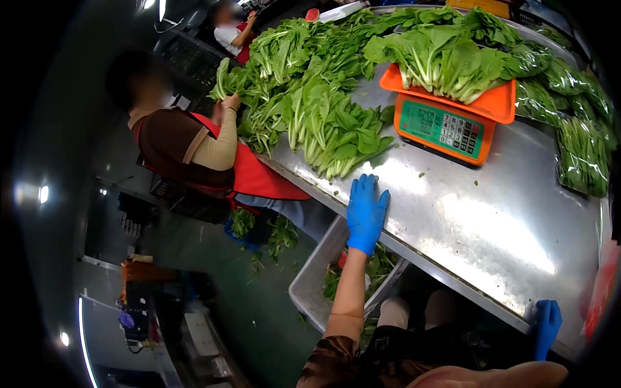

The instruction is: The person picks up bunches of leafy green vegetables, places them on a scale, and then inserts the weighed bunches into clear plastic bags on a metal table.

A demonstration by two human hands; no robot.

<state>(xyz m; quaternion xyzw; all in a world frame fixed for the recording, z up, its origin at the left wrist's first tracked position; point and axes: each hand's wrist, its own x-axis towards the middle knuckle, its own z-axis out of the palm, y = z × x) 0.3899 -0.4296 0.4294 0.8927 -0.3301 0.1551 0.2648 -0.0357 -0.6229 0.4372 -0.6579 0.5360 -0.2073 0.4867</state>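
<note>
My left hand (367, 210) wears a blue glove and lies on the near edge of the metal table (453, 213), fingers stretched out, holding nothing. Just beyond its fingertips is a heap of leafy greens (339, 132) with pale stems. An orange scale (446, 126) with a green display stands farther back, and a bunch of greens (446, 61) lies on its pan. My right hand (548, 320), also gloved in blue, rests at the table's near right edge. Its fingers show in part, slightly bent, with nothing visible in them.
Clear bags of greens (582, 152) lie along the right side. A grey crate (314, 281) with leaves and scraps stands below the table edge. At left, a co-worker in a red apron (262, 174) handles greens; another person (233, 35) is farther back. Red plastic (601, 291) hangs far right.
</note>
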